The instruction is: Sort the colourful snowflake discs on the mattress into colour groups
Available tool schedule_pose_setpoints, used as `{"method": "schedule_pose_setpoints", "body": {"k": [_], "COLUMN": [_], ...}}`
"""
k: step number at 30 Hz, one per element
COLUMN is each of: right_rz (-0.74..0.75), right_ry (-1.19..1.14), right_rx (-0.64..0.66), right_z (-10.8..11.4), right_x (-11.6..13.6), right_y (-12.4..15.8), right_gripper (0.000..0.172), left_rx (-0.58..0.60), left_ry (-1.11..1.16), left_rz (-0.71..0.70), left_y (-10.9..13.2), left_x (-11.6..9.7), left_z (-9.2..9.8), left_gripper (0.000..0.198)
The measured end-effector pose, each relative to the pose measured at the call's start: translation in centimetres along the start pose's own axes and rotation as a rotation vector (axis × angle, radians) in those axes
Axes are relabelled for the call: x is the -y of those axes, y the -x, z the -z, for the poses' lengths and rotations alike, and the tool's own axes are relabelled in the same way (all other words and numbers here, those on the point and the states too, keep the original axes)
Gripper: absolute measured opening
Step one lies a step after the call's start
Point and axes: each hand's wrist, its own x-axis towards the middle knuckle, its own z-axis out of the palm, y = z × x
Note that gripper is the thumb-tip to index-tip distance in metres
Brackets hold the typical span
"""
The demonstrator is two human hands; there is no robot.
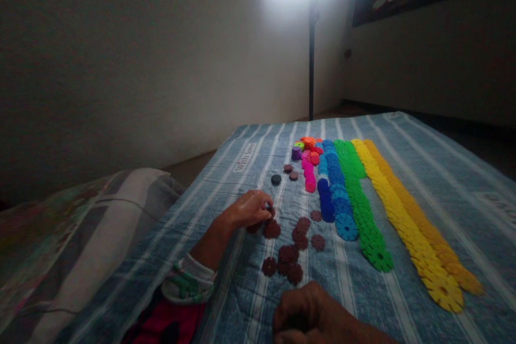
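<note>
My left hand [250, 208] reaches over the striped cloth, thumb and forefinger pinched on a brown notched plastic disc [271, 212]. Just below those fingers, another brown disc [272, 229] lies flat. Nearer to me is a heap of brown discs [288, 254], partly overlapping. My right hand [314, 312] is at the bottom edge, its fingers curled; a dark gap shows inside, and what it holds, if anything, is hidden. Loose brown discs [318, 242] lie between my hands and the coloured rows.
Overlapping rows of blue [345, 226], green [377, 252], yellow [443, 293] and orange discs [463, 274] run away from me. Pink discs [309, 180] and mixed colours lie farther back. A dark grey disc [276, 179] sits alone. Behind the bed stands a lit lamp [312, 64].
</note>
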Motion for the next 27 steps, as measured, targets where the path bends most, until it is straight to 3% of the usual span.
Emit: {"method": "schedule_pose_setpoints", "body": {"k": [5,11,16,19,23,27], "right_rz": [-0.023,-0.014,-0.02,0.004,-0.002,0.01], "right_ry": [-0.032,-0.012,-0.005,0.003,0.006,0.004], "right_rx": [0.004,-0.023,-0.017,-0.019,-0.018,-0.027], "right_z": [0.0,-0.3,-0.3,-0.4,-0.5,-0.5], "right_x": [0.1,1.4,1.9,1.9,2.1,2.5], "right_y": [0.1,0.4,0.4,0.5,0.7,0.8], "right_gripper": [0.026,0.02,0.019,0.021,0.025,0.027], "left_rx": [-0.034,-0.04,0.047,0.155,0.262,0.266], "left_ry": [-0.026,0.239,0.568,0.701,0.708,0.567], "left_rz": [-0.026,0.028,0.078,0.073,0.081,0.086], "left_y": [-0.4,-0.5,0.2,0.8,1.1,1.0], "left_x": [-0.3,0.4,0.9,0.6,-0.1,-0.4], "left_z": [-0.8,-1.1,0.0,0.4,0.3,0.3], "left_gripper": [0.013,0.006,0.01,0.013,0.013,0.018]}}
